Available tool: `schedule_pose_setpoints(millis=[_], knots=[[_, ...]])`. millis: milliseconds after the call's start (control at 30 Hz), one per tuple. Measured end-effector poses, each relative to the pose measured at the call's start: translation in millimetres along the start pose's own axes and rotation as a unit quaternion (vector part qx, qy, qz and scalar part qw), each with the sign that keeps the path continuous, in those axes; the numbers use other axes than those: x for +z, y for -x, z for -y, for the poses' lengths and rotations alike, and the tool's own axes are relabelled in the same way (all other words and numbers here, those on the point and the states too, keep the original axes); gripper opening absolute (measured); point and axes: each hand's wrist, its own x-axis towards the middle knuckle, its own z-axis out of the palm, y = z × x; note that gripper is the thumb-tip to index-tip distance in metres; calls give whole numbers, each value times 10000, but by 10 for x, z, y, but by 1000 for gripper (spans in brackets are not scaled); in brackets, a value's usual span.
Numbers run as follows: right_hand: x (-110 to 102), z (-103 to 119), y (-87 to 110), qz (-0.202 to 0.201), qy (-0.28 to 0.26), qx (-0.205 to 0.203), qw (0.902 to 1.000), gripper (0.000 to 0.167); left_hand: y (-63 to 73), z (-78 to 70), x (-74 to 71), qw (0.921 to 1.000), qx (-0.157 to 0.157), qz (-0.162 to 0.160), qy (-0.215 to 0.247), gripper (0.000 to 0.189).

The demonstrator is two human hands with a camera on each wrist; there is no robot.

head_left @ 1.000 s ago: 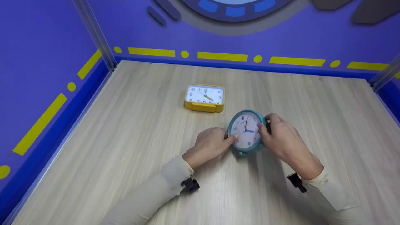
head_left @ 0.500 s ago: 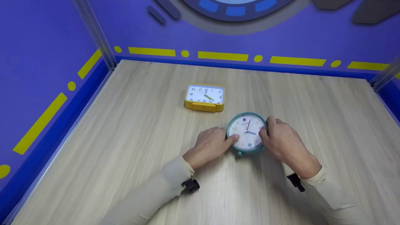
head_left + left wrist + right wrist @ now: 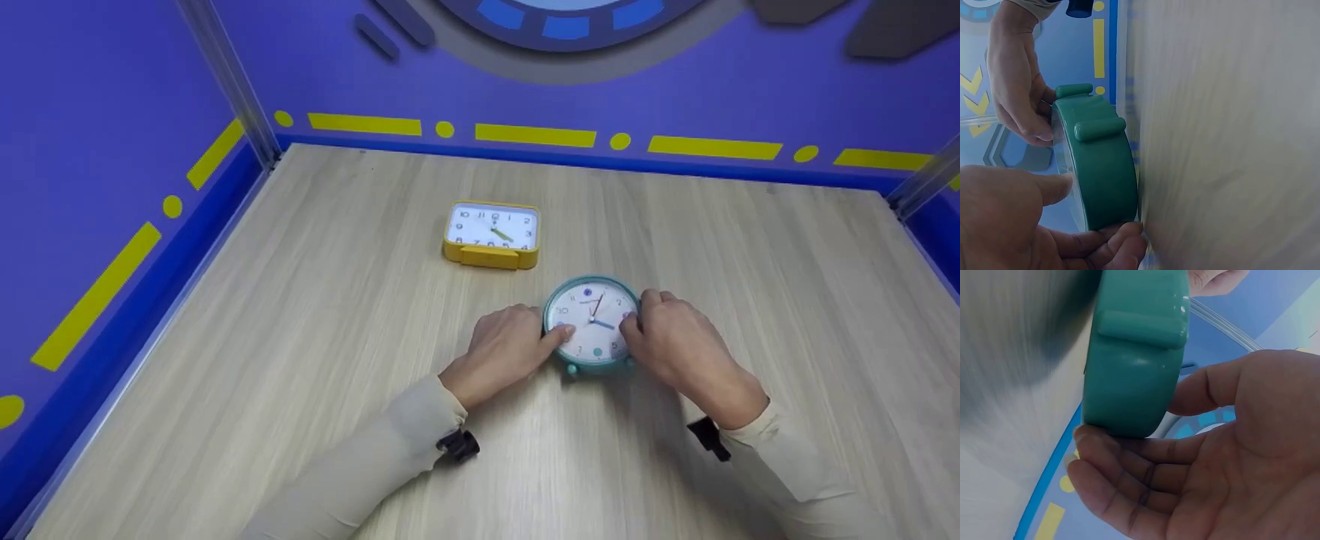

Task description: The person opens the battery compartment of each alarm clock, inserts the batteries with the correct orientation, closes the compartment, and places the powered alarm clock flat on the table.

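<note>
A round teal alarm clock (image 3: pixel 591 341) with a white dial lies face up at the middle right of the table, its two short feet toward the person. My left hand (image 3: pixel 506 349) grips its left edge, thumb over the dial and fingers at the side. On the opposite edge my right hand (image 3: pixel 679 345) holds it the same way, thumb on the face. In the left wrist view the teal clock (image 3: pixel 1103 174) sits close to the tabletop, fingertips at its lower rim. The right wrist view has the clock's side (image 3: pixel 1134 382) between thumb and fingers.
A yellow rectangular alarm clock (image 3: pixel 491 234) lies face up farther back, left of the teal one. The wooden table (image 3: pixel 337 247) is bounded by a blue-purple wall (image 3: pixel 525 97) at the back and another at the left.
The teal clock has gone from tilted to lying flatter, with its dial turned more upward and slightly nearer the person. The right hand has come down with it; the left hand has hardly moved.
</note>
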Motion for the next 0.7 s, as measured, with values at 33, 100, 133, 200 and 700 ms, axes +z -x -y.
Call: schedule_pose_setpoints(millis=[33,100,133,200,700], knots=[[4,-3,-1,59,12,8,10000,23,-1,0,2,10000,4,-3,-43,46],[15,-14,-10,186,21,14,9998,24,-4,1,4,9999,14,-26,-143,46],[20,-20,-15,249,10,20,9997,25,-4,2,6,9998,19,-40,-177,46],[23,-34,-25,371,-3,51,9993,25,-3,2,8,9997,28,-55,-228,45],[65,-80,-82,1302,-145,365,9907,27,8,-20,3,9988,11,-118,-478,51]])
